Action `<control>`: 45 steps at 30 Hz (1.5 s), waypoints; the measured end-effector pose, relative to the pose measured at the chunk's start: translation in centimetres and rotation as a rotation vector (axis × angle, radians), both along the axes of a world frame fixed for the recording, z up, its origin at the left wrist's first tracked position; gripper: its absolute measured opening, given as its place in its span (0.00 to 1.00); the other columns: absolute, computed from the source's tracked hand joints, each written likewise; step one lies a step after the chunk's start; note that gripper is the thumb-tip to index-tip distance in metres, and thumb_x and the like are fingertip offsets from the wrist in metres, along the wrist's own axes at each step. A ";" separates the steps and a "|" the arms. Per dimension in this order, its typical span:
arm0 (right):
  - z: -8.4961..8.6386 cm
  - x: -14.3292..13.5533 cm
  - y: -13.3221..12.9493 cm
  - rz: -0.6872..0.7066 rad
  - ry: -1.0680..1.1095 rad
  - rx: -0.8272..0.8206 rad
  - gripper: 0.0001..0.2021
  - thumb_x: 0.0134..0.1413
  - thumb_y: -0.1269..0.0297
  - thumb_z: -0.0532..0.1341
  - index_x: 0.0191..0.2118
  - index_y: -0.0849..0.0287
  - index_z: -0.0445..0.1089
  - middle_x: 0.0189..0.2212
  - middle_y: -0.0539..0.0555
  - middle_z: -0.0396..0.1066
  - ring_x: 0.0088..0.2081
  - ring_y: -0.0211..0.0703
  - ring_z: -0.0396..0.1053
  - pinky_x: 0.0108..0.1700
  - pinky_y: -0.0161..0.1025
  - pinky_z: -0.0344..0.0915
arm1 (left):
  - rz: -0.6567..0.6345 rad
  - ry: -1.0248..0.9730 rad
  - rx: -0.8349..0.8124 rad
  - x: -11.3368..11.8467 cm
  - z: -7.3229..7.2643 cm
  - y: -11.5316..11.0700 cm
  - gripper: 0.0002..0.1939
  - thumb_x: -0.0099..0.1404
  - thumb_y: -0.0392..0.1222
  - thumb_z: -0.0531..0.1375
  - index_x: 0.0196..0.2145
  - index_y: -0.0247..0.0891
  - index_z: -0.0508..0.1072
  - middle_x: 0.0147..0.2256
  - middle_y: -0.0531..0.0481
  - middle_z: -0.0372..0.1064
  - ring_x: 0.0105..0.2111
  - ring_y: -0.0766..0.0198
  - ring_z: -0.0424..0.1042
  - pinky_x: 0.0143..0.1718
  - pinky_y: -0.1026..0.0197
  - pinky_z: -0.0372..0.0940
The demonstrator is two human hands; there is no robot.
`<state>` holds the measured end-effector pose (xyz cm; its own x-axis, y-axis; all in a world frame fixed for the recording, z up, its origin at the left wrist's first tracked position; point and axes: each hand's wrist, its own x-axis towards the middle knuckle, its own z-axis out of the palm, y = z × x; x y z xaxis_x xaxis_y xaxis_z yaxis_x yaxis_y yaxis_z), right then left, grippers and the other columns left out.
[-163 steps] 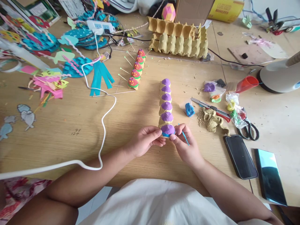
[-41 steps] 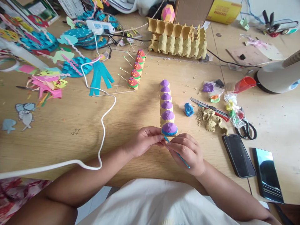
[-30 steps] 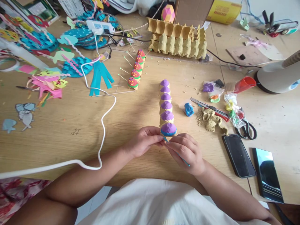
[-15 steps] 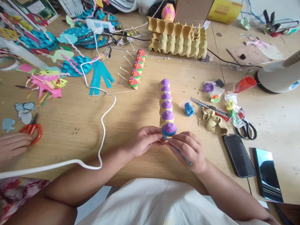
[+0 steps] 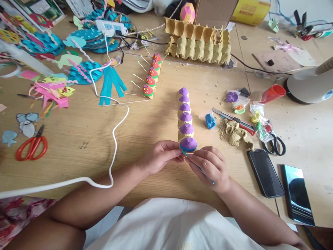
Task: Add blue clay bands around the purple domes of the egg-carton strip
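Observation:
A strip of egg carton cups point(image 5: 185, 118) with purple clay caps stands upright before me, and a blue band rings the base of the nearest cup. My left hand point(image 5: 162, 155) pinches this strip at its near left edge. In my right hand point(image 5: 209, 166) is a thin blue stick-like tool point(image 5: 200, 169), held between thumb and fingers. Its upper end meets the near edge of the blue band, close to my left fingertips. A lump of blue clay point(image 5: 210, 121) lies on its wrapper to the right of the strip.
Red-handled scissors point(image 5: 32, 146) lie at left, by a white cable point(image 5: 113, 139). A finished red-and-green egg carton strip point(image 5: 151, 78) stands farther back. At right are a utility knife point(image 5: 234, 121), black scissors point(image 5: 276, 144) and two phones point(image 5: 265, 173). Egg cartons point(image 5: 200, 41) sit at the back.
Another person's hand at the left has let go of the red-handled scissors and left the view. My own hands hold nearly the same position at the strip.

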<state>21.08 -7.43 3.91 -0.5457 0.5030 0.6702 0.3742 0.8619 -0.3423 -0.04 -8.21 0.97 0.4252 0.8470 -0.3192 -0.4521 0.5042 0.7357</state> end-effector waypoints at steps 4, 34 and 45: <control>0.0 0.1 0.0 -0.004 -0.003 -0.007 0.13 0.58 0.77 0.68 0.48 0.63 0.73 0.36 0.57 0.78 0.35 0.44 0.74 0.37 0.42 0.73 | 0.001 0.001 -0.004 0.0 0.0 0.0 0.13 0.59 0.47 0.73 0.38 0.37 0.84 0.32 0.48 0.80 0.31 0.68 0.76 0.34 0.68 0.71; -0.1 0.2 -0.1 -0.031 -0.031 0.037 0.12 0.59 0.76 0.66 0.48 0.62 0.73 0.36 0.57 0.79 0.35 0.43 0.75 0.38 0.41 0.74 | -0.006 0.067 0.006 0.1 0.8 -0.1 0.15 0.56 0.49 0.74 0.33 0.34 0.83 0.28 0.48 0.76 0.26 0.69 0.71 0.28 0.66 0.67; 0.0 0.2 -0.2 -0.035 -0.041 0.053 0.13 0.60 0.75 0.65 0.50 0.59 0.73 0.36 0.56 0.78 0.35 0.43 0.74 0.38 0.41 0.74 | -0.040 0.017 -0.019 0.1 0.7 -0.1 0.13 0.57 0.47 0.73 0.32 0.33 0.82 0.27 0.48 0.75 0.26 0.69 0.71 0.28 0.66 0.67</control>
